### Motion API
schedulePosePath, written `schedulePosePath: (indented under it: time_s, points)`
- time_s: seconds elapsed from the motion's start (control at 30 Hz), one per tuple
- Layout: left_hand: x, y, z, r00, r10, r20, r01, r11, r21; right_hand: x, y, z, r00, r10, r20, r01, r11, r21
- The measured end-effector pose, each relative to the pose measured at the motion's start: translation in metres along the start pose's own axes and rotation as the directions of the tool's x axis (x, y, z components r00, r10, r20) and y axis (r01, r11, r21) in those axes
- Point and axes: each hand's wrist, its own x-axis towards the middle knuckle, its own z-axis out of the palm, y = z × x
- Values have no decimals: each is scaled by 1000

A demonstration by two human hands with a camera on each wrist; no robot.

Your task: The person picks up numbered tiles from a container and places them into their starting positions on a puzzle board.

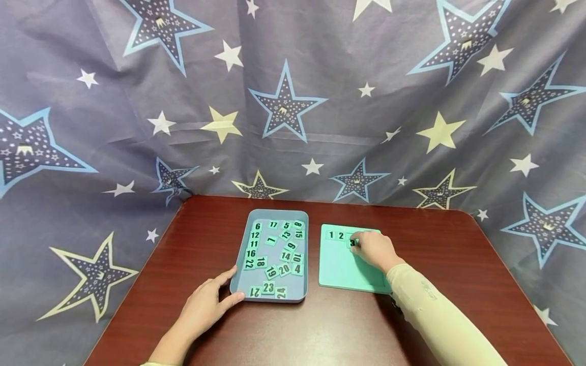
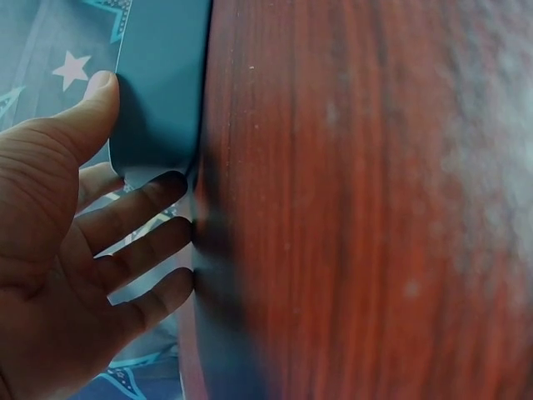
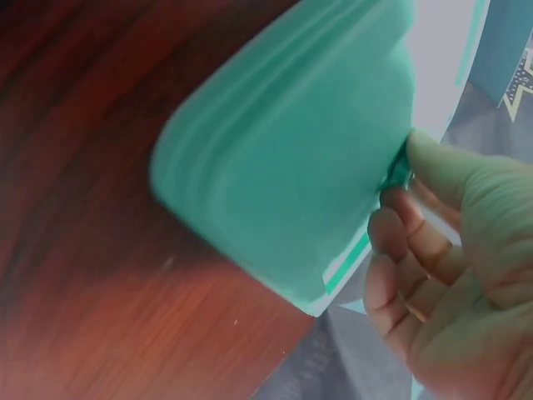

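Observation:
My left hand (image 1: pixel 206 305) is at the near left corner of a grey-blue tray (image 1: pixel 295 298). Its thumb touches the tray's near side and its forefinger the left side, the fingers loosely spread in the left wrist view. On the right, my right hand (image 1: pixel 377 249) pinches the number 3 tile (image 1: pixel 352 243) between thumb and fingers, over the upper part of a green square board (image 1: pixel 348 272). The number 1 tile (image 1: pixel 331 235) and the number 2 tile (image 1: pixel 341 236) lie side by side in the board's top row. Part of the board is hidden by the right hand.
Several green number tiles (image 1: pixel 268 288) lie loose in the tray, some turned sideways or upside down. Tray and board stand apart on a reddish-brown wooden table (image 1: pixel 329 330). A grey curtain (image 1: pixel 320 66) with stars hangs behind the table and at its sides.

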Motion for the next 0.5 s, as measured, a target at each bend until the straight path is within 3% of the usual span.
schedulePosePath:
  time_s: [0.17,0.5]
  points:
    - [-1,1,0,1000,6,-4,-6,1000,-2,8,-1,6,995,23,-102,-25,999,-21]
    - [-2,1,-1,1000,4,-4,-4,1000,-6,10,-6,12,979,119,-165,-118,993,16]
